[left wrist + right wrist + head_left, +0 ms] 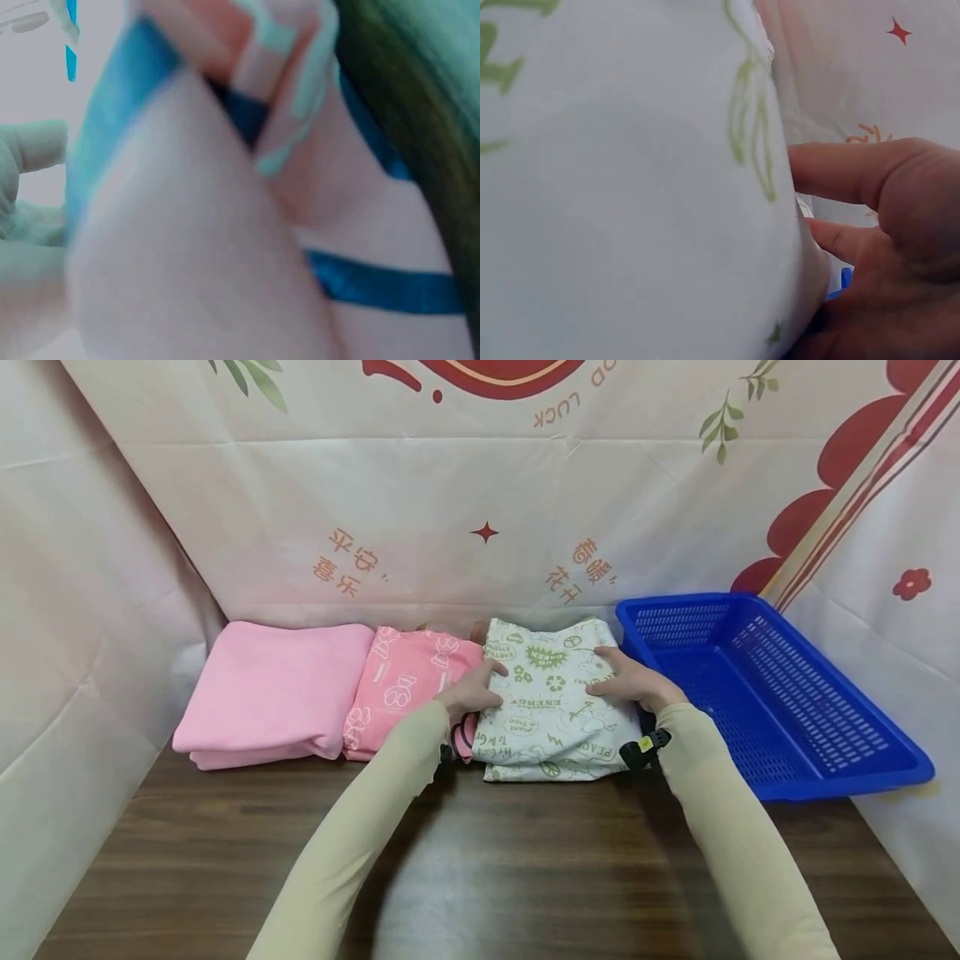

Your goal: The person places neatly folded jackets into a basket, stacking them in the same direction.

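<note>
My left hand [474, 689] is at the left edge of a folded white cloth [555, 710] with green print. At its right edge is my right hand [633, 681], thumb and a finger reaching onto the top. In the right wrist view the extended fingers [840, 172] meet the side of the cloth [630, 187]. Beside my left wrist lies a folded pink cloth [401, 693] with white drawings. Close up in the left wrist view, pink fabric [187, 225] with dark bands overlaps part of the hand [34, 195].
A thick folded light-pink cloth [277, 685] lies at the far left. A blue plastic basket [810, 727] stands to the right, near my right wrist. The wooden table [510, 868] extends toward me, and a printed fabric backdrop [420, 485] hangs behind.
</note>
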`<state>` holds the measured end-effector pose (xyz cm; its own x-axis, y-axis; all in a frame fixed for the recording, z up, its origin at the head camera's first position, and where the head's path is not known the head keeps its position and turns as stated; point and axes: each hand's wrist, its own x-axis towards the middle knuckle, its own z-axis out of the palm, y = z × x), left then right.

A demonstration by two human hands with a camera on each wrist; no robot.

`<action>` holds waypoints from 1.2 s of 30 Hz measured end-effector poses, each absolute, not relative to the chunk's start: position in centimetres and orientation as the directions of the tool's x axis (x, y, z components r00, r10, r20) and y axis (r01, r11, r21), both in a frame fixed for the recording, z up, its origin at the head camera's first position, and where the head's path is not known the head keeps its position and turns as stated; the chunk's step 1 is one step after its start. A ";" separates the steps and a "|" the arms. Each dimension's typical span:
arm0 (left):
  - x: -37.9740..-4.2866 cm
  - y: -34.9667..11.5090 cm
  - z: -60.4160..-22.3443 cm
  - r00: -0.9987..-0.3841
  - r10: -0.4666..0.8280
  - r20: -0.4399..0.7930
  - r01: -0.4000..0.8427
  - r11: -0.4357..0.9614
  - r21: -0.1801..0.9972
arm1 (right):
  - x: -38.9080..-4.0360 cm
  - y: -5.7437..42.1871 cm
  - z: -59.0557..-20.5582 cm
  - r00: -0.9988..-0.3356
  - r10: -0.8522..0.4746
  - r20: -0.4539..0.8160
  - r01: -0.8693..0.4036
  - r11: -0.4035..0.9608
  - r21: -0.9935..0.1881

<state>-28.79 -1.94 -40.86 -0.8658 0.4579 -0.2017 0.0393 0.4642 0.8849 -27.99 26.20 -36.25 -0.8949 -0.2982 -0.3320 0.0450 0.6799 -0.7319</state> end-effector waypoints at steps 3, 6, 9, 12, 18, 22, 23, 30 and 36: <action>-28.5 -1.9 -40.7 -0.851 0.487 -0.197 0.033 0.423 0.906 | -27.9 26.2 -36.0 -0.899 -0.287 -0.331 0.069 0.653 -0.754; -28.2 -1.8 -40.8 -0.826 0.525 -0.205 -0.002 0.361 0.932 | -27.8 26.2 -35.8 -0.899 -0.291 -0.328 0.071 0.640 -0.765; -28.0 -1.7 -40.9 -0.815 0.542 -0.205 -0.037 0.305 0.952 | -27.8 26.3 -35.7 -0.900 -0.292 -0.325 0.073 0.631 -0.772; -27.8 -1.6 -40.9 -0.825 0.522 -0.217 -0.054 0.310 0.949 | -27.8 26.3 -35.8 -0.904 -0.291 -0.315 0.067 0.629 -0.774; -27.3 -0.8 -40.1 -0.840 0.470 -0.272 -0.083 0.384 0.920 | -27.6 26.4 -35.4 -0.917 -0.286 -0.278 0.036 0.635 -0.771; -27.1 -0.4 -40.2 -0.848 0.439 -0.298 -0.121 0.386 0.915 | -27.5 26.6 -35.3 -0.918 -0.283 -0.277 0.035 0.638 -0.769; -27.1 -0.4 -40.3 -0.851 0.432 -0.299 -0.128 0.380 0.916 | -27.5 26.7 -35.4 -0.917 -0.285 -0.279 0.035 0.639 -0.769; -27.3 -0.8 -41.0 -0.844 0.458 -0.279 -0.199 0.215 0.956 | -27.4 26.9 -35.4 -0.914 -0.303 -0.270 0.016 0.638 -0.770; -27.7 -1.6 -41.3 -0.820 0.501 -0.275 -0.302 0.027 0.953 | -27.2 27.2 -35.2 -0.921 -0.291 -0.258 0.024 0.620 -0.784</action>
<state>-27.72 -1.56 -41.30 -0.8205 0.5014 -0.2746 -0.3025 0.0270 0.9528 -27.15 27.22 -35.20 -0.9210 -0.2914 -0.2583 0.0237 0.6201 -0.7841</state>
